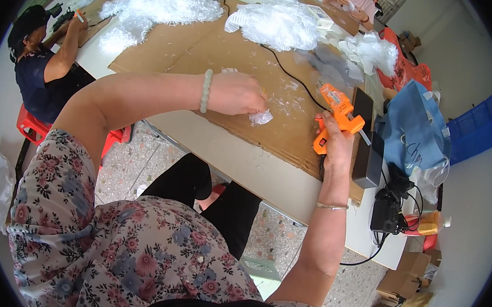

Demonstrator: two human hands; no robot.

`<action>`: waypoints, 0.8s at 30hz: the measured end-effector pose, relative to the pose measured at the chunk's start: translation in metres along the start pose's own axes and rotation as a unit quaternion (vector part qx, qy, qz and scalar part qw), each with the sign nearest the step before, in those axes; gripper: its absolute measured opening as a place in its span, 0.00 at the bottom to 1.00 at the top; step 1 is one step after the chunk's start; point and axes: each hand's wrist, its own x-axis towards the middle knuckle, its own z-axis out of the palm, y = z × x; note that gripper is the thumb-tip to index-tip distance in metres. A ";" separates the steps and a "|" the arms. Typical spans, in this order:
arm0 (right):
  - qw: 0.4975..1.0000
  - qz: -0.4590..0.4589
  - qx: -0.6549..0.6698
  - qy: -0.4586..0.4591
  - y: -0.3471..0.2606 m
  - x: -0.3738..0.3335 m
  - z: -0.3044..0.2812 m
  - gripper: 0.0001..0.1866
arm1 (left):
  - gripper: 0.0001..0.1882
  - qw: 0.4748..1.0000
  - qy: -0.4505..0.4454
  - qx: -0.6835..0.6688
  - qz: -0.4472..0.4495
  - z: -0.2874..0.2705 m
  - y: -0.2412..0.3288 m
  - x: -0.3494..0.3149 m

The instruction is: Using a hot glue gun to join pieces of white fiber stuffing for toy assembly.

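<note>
A small white feathery tuft (260, 117) lay on the brown cardboard sheet (207, 48), left of the orange plastic glue gun (337, 117).

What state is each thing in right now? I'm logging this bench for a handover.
Left hand: closed, pinching the white tuft.
White tuft: resting on the cardboard sheet.
Right hand: gripping the glue gun.
Orange glue gun: held upright, cord attached.
Blue bag: slumped, open.
</note>
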 end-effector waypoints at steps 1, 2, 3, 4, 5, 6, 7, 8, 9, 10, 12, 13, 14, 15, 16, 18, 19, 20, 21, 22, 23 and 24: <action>1.000 0.005 0.000 -0.005 0.001 0.000 -0.001 0.08 | 0.06 0.990 -0.022 -0.105 -0.092 -0.001 -0.002 0.004; 1.000 0.005 -0.002 -0.004 0.002 0.001 -0.003 0.08 | 0.05 0.960 -0.044 -0.209 -0.181 -0.001 -0.004 0.009; 1.000 0.003 0.001 -0.009 0.003 0.001 -0.004 0.08 | 0.05 0.960 -0.042 -0.209 -0.182 -0.004 -0.006 0.013; 1.000 0.002 0.004 -0.014 0.004 0.001 -0.004 0.08 | 0.05 0.943 -0.043 -0.260 -0.205 -0.007 -0.009 0.018; 1.000 0.004 0.003 -0.015 0.004 0.001 -0.006 0.08 | 0.05 0.922 -0.044 -0.311 -0.227 -0.008 -0.014 0.023; 1.000 0.010 0.007 -0.014 0.002 0.000 -0.008 0.10 | 0.05 0.921 -0.043 -0.314 -0.227 -0.005 -0.019 0.030; 1.000 0.017 0.012 -0.016 0.000 -0.001 -0.008 0.11 | 0.05 0.926 -0.045 -0.300 -0.226 0.000 -0.027 0.034; 1.000 0.019 0.010 -0.018 -0.002 -0.001 -0.007 0.11 | 0.05 0.930 -0.047 -0.287 -0.226 0.005 -0.034 0.037; 0.999 0.012 0.035 -0.022 -0.004 -0.002 -0.005 0.11 | 0.05 0.928 -0.046 -0.290 -0.228 0.011 -0.040 0.039; 0.998 0.006 0.061 -0.027 -0.005 -0.002 -0.003 0.11 | 0.05 0.954 -0.028 -0.219 -0.204 0.016 -0.045 0.040; 0.997 -0.001 0.067 -0.030 -0.004 -0.001 -0.003 0.11 | 0.05 0.973 -0.010 -0.149 -0.178 0.020 -0.048 0.040; 0.997 -0.010 0.076 -0.031 -0.004 -0.001 -0.004 0.11 | 0.05 0.966 0.043 -0.156 -0.204 0.018 -0.046 0.040; 0.997 -0.009 0.074 -0.030 -0.004 -0.002 -0.005 0.11 | 0.05 0.955 0.095 -0.161 -0.230 0.016 -0.044 0.039; 0.997 -0.007 0.073 -0.036 -0.003 -0.002 -0.006 0.11 | 0.05 0.954 0.097 -0.161 -0.233 0.012 -0.040 0.035; 0.996 -0.006 0.073 -0.042 -0.003 -0.003 -0.006 0.11 | 0.05 0.947 0.141 -0.162 -0.238 0.003 -0.034 0.029; 0.996 -0.003 0.074 -0.047 -0.005 -0.007 -0.004 0.11 | 0.05 0.938 0.187 -0.160 -0.245 -0.012 -0.015 0.011; 0.996 0.000 0.075 -0.047 -0.004 -0.008 -0.003 0.11 | 0.06 0.962 0.160 -0.117 -0.190 -0.017 -0.003 -0.002; 0.996 -0.001 0.075 -0.051 -0.004 -0.007 -0.001 0.11 | 0.07 0.980 0.131 -0.074 -0.133 -0.018 0.004 -0.011; 0.994 0.021 0.081 -0.064 -0.004 -0.008 0.002 0.11 | 0.07 0.979 0.132 -0.071 -0.136 -0.016 0.006 -0.017; 0.992 0.044 0.086 -0.077 -0.005 -0.009 0.006 0.11 | 0.09 0.982 0.133 -0.059 -0.121 -0.012 0.007 -0.023; 0.992 0.042 0.085 -0.081 -0.006 -0.009 0.013 0.11 | 0.11 0.984 0.134 -0.047 -0.106 -0.008 0.007 -0.027; 0.990 0.054 0.087 -0.097 -0.008 -0.008 0.020 0.11 | 0.11 0.984 0.136 -0.047 -0.106 -0.007 0.004 -0.028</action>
